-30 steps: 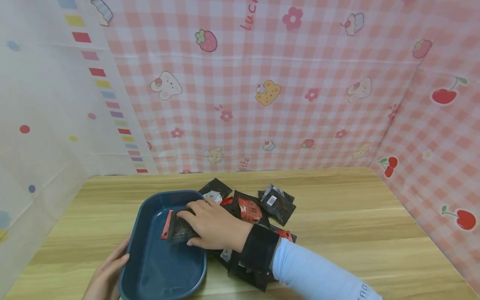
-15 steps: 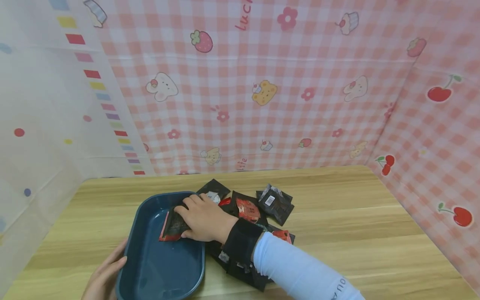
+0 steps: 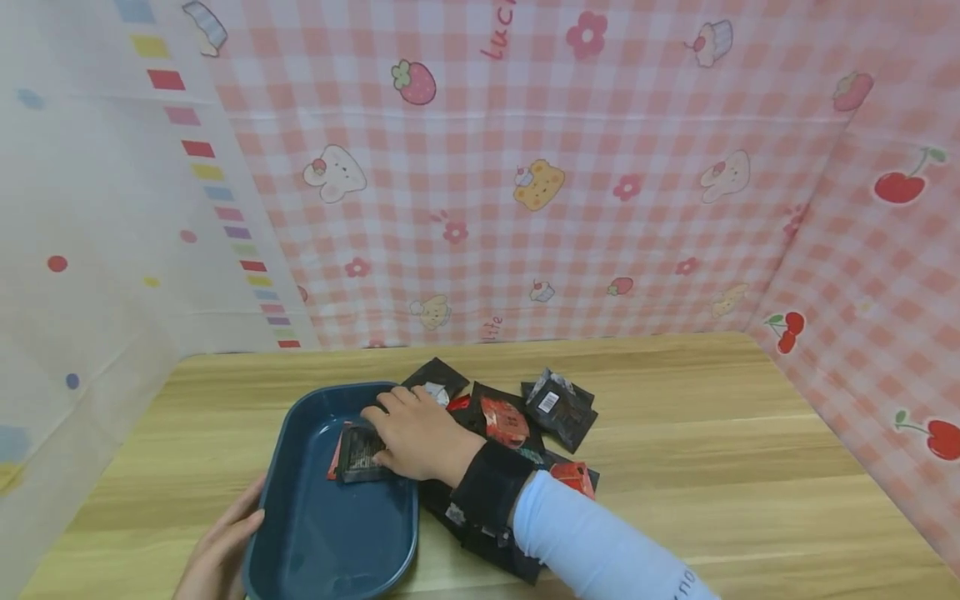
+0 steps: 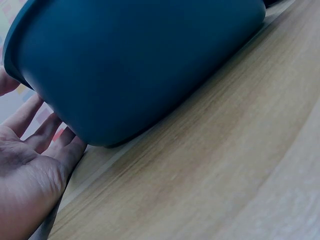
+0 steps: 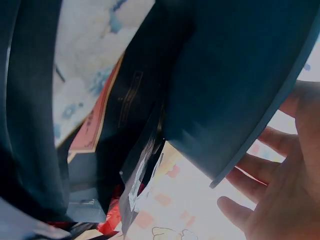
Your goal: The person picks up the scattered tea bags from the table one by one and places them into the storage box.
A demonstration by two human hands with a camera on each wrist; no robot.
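A deep blue tray stands on the table at left of centre. Two flat packets, one black over a red-edged one, lie inside it near its right wall. My right hand reaches over the right rim, fingertips just above those packets. Its fingers look spread and extended past the rim in the right wrist view, with nothing visibly gripped. Against the tray's left outer wall, my left hand rests with fairly straight fingers below the rim.
Several black packets with red or white labels lie in a loose pile right of the tray, partly under my right forearm. A pair with a barcode lies farther back. A pink checked cloth hangs behind the wooden table.
The packets under my right hand have come to lie in the tray, and its fingers have loosened and drawn slightly back. My left hand stays at the tray's side.
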